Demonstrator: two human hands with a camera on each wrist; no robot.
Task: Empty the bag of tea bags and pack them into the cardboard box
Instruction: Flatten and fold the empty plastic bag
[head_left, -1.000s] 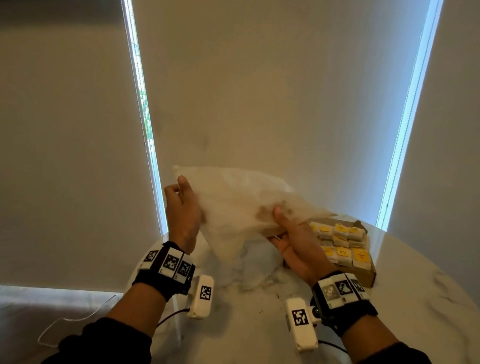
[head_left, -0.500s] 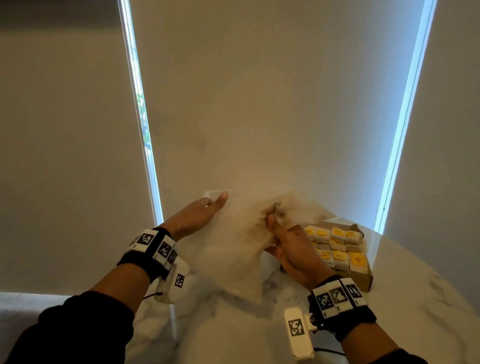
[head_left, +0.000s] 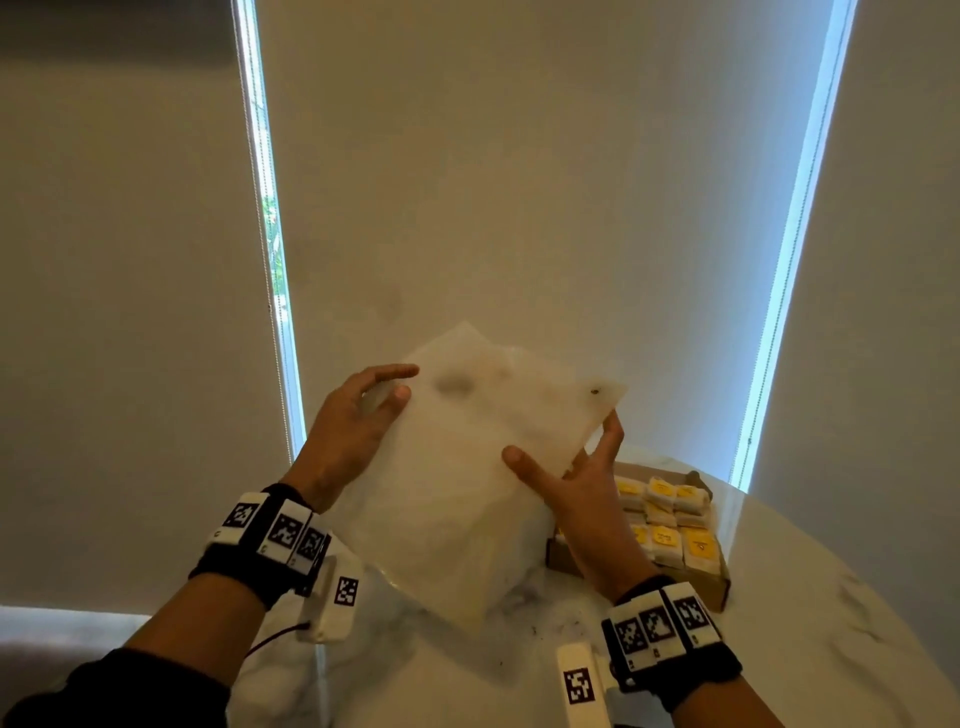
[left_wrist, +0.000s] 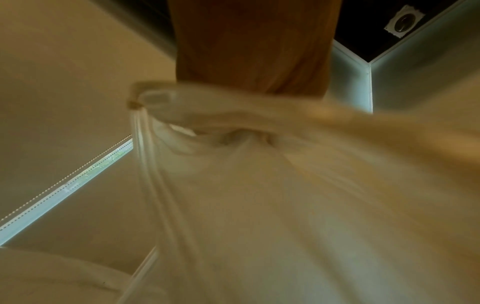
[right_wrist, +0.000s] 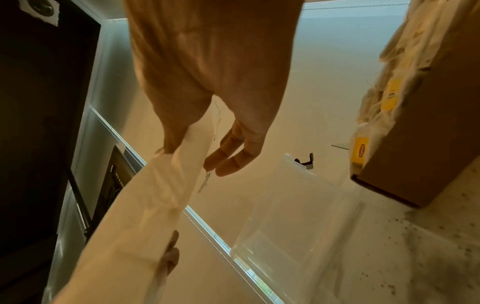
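Since half a second ago the bag (head_left: 467, 467) has gone from crumpled between the hands to spread out flat and lifted, tilted up toward the blinds (head_left: 519, 182).

Fingers first. Left hand (head_left: 353, 431): thumb and forefinger pinch the bag's upper left edge, the other fingers hidden behind the plastic; the left wrist view shows the film bunched at that grip. Right hand (head_left: 582, 488): thumb laid on the near face, fingers (head_left: 613, 431) spread along the right edge and behind it — a light hold, fingers fairly straight. The right wrist view shows the same edge running between thumb and fingers (right_wrist: 228, 156).

Bag itself — translucent, looks flat and empty; only a small dark speck near its top right corner. No tea bag shape shows through.

Cardboard box (head_left: 711, 587) sits on the tabletop (head_left: 857, 597) just right of the right hand, packed with rows of tea bags (head_left: 665, 535) with yellow tags. Dark crumbs are scattered on the marble near it.

Judgement: emptying looks done and packing close to finished. What remains is likely setting the bag aside and checking that no tea bag is left outside the box.
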